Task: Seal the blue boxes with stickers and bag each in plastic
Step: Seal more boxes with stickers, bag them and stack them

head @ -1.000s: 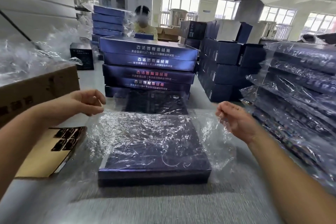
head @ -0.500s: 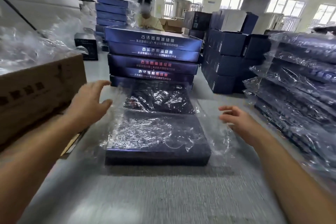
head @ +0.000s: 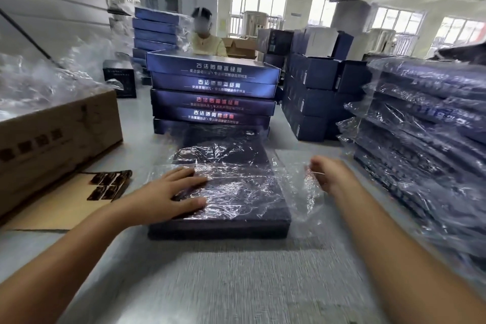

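Note:
A flat dark blue box (head: 236, 208) lies on the grey table in front of me, inside a clear plastic bag (head: 297, 192) whose loose film sticks out to the right and far side. My left hand (head: 171, 194) presses flat on the box's left top with straight fingers. My right hand (head: 328, 176) is at the bag's right edge, fingers curled and pinching the film. A sheet of dark stickers (head: 110, 184) lies on brown cardboard to the left.
A stack of unbagged blue boxes (head: 213, 92) stands just behind. Bagged boxes (head: 426, 123) are piled on the right, smaller blue cartons (head: 318, 97) behind them. A brown carton (head: 52, 134) holding plastic bags sits left. A person (head: 205, 39) works at the far side.
My left hand came down from the bag's left edge and now presses on the box top. My right hand took hold of the film at the right side.

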